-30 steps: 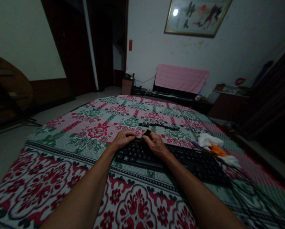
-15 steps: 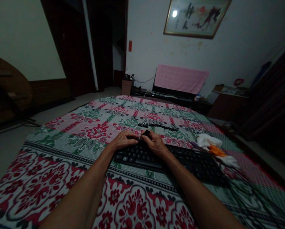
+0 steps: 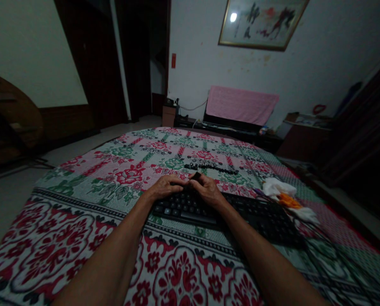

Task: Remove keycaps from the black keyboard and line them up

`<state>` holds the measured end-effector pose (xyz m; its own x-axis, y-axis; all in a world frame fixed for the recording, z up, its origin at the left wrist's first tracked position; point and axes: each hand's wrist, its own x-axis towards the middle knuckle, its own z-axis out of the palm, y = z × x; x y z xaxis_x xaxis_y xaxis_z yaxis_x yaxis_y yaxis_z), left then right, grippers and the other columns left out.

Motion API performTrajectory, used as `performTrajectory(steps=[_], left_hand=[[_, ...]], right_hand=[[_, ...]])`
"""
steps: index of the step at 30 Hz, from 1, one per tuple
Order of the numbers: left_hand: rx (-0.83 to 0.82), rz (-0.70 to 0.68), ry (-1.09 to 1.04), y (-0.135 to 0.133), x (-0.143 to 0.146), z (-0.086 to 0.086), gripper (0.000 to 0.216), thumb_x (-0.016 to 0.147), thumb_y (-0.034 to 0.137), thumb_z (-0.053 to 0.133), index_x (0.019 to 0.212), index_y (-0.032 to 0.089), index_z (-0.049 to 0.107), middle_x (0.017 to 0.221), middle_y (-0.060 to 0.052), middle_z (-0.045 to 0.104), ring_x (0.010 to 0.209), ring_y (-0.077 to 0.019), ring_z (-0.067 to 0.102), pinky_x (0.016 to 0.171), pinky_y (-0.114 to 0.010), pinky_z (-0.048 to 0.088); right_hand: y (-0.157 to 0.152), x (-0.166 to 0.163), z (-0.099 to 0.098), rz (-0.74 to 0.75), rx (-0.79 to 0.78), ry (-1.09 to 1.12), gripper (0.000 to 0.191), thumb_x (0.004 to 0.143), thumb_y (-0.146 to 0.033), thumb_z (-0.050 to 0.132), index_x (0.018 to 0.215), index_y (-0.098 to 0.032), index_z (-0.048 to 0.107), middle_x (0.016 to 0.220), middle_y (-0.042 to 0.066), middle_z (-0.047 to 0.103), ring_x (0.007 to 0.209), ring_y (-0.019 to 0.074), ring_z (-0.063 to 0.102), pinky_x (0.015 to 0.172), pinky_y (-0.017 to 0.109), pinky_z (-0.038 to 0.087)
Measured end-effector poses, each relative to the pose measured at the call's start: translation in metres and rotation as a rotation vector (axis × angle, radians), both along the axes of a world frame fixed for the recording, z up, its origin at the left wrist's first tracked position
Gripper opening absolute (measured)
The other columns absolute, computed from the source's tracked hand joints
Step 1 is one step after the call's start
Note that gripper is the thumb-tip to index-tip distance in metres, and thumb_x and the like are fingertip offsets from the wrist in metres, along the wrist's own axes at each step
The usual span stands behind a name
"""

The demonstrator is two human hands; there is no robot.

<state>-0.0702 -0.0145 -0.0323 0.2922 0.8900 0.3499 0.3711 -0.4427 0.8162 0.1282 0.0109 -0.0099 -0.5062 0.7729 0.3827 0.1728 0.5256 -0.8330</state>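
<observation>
A black keyboard (image 3: 240, 212) lies on a floral cloth (image 3: 81, 221) in front of me. My left hand (image 3: 164, 187) rests on the keyboard's far left edge with fingers curled down onto the top key row. My right hand (image 3: 207, 190) is beside it, fingers pinched round a small dark object (image 3: 196, 175), perhaps a keycap or tool, held over the top row. The fingertips of both hands nearly meet. Beyond the hands a row of small black pieces (image 3: 212, 168) lies on the cloth.
White and orange cloths or tissue (image 3: 285, 196) lie at the keyboard's right end. Dark cables (image 3: 333, 255) trail over the cloth at the right. A pink-covered unit (image 3: 240, 106) stands against the far wall, a dark doorway (image 3: 139, 59) at the back left.
Both hands stay at the keyboard's top left. The left fingers have shifted slightly toward the right hand; the pinched dark object has barely moved.
</observation>
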Motion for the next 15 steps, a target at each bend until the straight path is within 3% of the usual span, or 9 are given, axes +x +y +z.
performTrajectory(steps=[7, 15], left_hand=[[-0.005, -0.004, -0.009, -0.0011, 0.0001, 0.0011, 0.028, 0.069, 0.028, 0.065, 0.094, 0.018, 0.07, 0.094, -0.006, 0.068, 0.091, -0.0185, 0.059, 0.086, -0.032, 0.043], [-0.003, 0.002, 0.004, 0.0008, -0.0002, -0.0023, 0.023, 0.068, 0.028, 0.066, 0.089, 0.019, 0.07, 0.09, -0.005, 0.067, 0.089, -0.0168, 0.059, 0.085, -0.03, 0.044]], right_hand=[[0.0022, 0.0006, -0.0023, 0.013, -0.104, 0.061, 0.023, 0.075, -0.035, 0.053, 0.087, -0.017, 0.06, 0.075, 0.0, 0.062, 0.069, 0.0124, 0.055, 0.068, 0.025, 0.044], [0.0028, 0.0002, -0.0024, -0.001, -0.11, 0.072, 0.023, 0.074, -0.035, 0.054, 0.087, -0.017, 0.06, 0.075, 0.0, 0.063, 0.069, 0.0125, 0.056, 0.068, 0.025, 0.045]])
